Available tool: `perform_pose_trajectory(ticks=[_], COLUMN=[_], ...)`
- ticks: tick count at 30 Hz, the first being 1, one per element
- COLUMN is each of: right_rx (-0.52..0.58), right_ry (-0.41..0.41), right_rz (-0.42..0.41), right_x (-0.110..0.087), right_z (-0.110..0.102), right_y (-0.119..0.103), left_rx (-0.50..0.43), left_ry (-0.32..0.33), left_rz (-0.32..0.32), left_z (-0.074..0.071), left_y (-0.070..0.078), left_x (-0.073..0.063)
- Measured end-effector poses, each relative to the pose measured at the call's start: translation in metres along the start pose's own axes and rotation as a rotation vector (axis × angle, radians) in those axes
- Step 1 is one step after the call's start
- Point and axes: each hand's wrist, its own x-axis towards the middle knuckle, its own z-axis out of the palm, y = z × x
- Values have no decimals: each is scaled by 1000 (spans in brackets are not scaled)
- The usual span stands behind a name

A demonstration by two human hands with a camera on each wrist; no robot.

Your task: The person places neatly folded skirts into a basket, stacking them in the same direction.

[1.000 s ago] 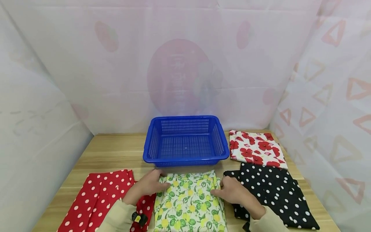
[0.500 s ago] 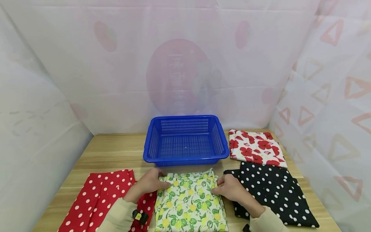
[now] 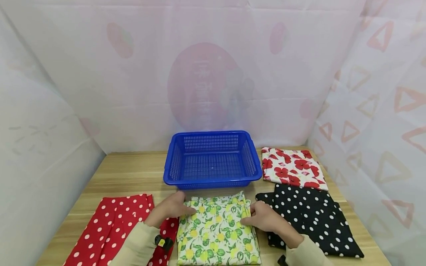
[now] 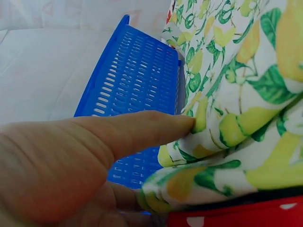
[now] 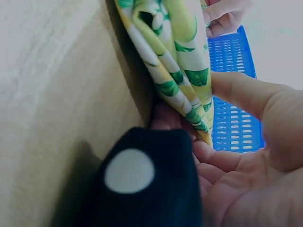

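Observation:
A folded cloth with a lemon-and-leaf print (image 3: pixel 216 232) lies in the middle of the table's front, its layers stacked. At its far left corner my left hand (image 3: pixel 174 207) pinches the cloth, thumb on top and fingers below the edge. My right hand (image 3: pixel 266 218) grips the opposite side the same way; in the right wrist view its thumb (image 5: pixel 241 92) presses on the top layer while the fingers reach underneath. Several folded layers show along that side. The fingertips under the cloth are mostly hidden.
Behind the cloth stands an empty blue plastic basket (image 3: pixel 213 182). Red polka-dot cloth (image 3: pixel 110 229) lies to the left, partly under my left forearm. Black polka-dot cloth (image 3: pixel 313 218) lies at the right, below a folded red-flower cloth (image 3: pixel 293 168). Patterned white sheets (image 3: pixel 139 92) enclose the wooden table (image 3: pixel 133 170).
Both hands keep their places on the lemon-print cloth. Along the right side its layers are drawn slightly closer together, and the far right corner pokes up a little more.

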Motion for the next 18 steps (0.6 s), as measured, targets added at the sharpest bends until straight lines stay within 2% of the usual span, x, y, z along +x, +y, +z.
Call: perform_pose_trajectory(ticks=[4, 8, 12, 15, 18], right_rx=[63, 110, 139, 157, 170], right_ry=[-1, 7, 21, 25, 28], right_rz=[-26, -38, -37, -41, -41], right_x=[1, 1, -1, -3, -4], right_z=[0, 0, 0, 0, 0], right_y=[3, 5, 4, 4, 4], left_rx=[-79, -188, -209, -232, -263], left_ry=[-14, -80, -138, -138, -108], left_rz=[37, 99, 147, 177, 183], left_z=[-1, -1, -3, -3, -2], left_y=[-5, -13, -15, -14, -12], left_x=[3, 7, 5, 2, 0])
